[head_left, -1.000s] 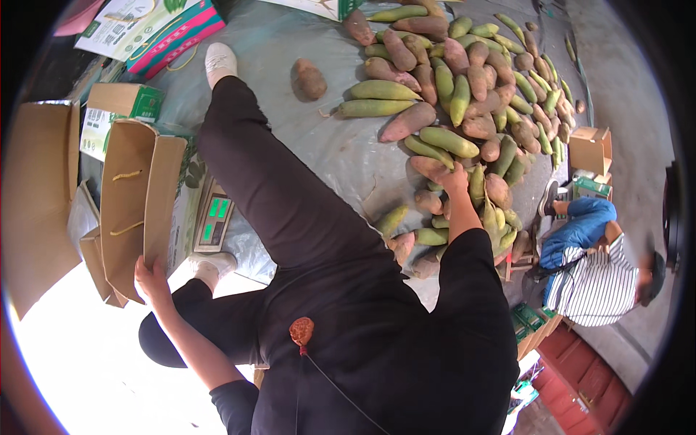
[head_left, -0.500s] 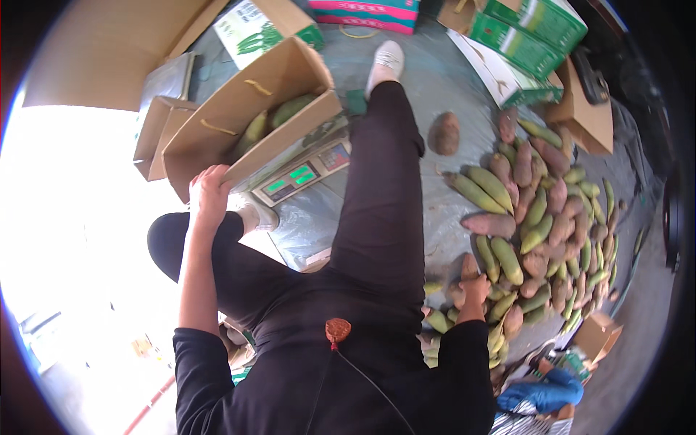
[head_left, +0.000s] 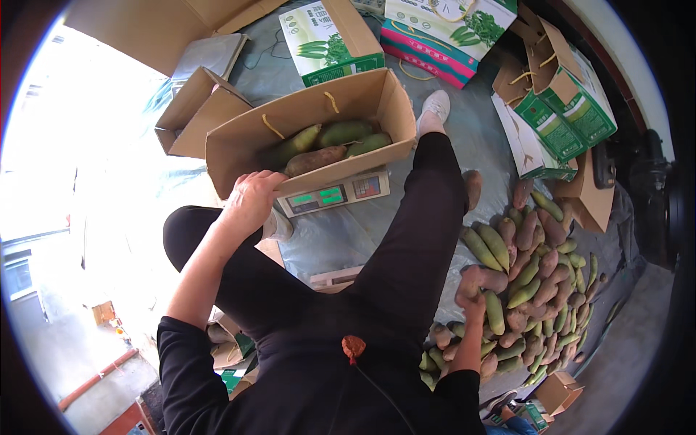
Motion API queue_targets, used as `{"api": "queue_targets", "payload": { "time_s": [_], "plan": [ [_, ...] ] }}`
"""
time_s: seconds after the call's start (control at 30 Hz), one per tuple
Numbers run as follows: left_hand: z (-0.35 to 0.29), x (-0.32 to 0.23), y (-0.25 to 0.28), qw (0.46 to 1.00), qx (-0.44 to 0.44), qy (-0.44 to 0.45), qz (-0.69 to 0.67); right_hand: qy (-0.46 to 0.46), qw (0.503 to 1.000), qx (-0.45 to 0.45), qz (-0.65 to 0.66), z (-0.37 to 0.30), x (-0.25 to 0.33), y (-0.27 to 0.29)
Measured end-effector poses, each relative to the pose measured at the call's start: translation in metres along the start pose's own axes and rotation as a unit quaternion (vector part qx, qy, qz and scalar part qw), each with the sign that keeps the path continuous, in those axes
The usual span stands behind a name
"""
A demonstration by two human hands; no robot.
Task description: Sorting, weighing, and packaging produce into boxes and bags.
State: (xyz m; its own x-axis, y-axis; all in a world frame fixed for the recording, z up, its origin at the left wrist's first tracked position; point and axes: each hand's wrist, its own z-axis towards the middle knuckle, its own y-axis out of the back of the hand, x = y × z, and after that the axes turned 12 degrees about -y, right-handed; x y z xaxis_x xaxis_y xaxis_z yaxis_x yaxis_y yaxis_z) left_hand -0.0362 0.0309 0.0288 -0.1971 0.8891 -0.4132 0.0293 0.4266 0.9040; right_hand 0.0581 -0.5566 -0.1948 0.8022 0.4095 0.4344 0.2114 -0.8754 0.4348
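My left hand (head_left: 252,197) is closed over the near left rim of an open cardboard box (head_left: 341,171). Inside the box lie several long green radishes (head_left: 296,145) and a reddish-brown root vegetable (head_left: 316,160). The box rests on a digital scale (head_left: 333,194) with a lit green display. At my right side, my right hand (head_left: 473,303) is closed around a brown root vegetable (head_left: 468,281), its upper part showing past my fingers. That hand is at the near left edge of a large pile of green and brown roots (head_left: 536,290).
A smaller open box (head_left: 199,109) stands left of the scale. Printed cartons (head_left: 337,43) and a pink-blue box (head_left: 428,54) are at the back. Green cartons (head_left: 569,109) stand far right. One brown root (head_left: 473,190) lies beside my right leg. Another person's leg (head_left: 518,424) shows lower right.
My view has shifted, showing more of the box's contents. My right hand has lifted a brown root vegetable and moved slightly forward. My left hand stays on the box rim.
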Motion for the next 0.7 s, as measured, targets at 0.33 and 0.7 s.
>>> {"api": "queue_targets", "payload": {
  "time_s": [0.33,0.7],
  "plan": [
    [-0.001,0.064,0.067,0.972,-0.222,0.037,0.069,0.364,0.927,0.094,-0.004,-0.13,0.277,-0.047],
    [-0.026,0.137,0.033,0.928,-0.098,0.168,-0.317,0.648,0.712,0.129,-0.239,-0.251,0.415,-0.185]
  ]
}}
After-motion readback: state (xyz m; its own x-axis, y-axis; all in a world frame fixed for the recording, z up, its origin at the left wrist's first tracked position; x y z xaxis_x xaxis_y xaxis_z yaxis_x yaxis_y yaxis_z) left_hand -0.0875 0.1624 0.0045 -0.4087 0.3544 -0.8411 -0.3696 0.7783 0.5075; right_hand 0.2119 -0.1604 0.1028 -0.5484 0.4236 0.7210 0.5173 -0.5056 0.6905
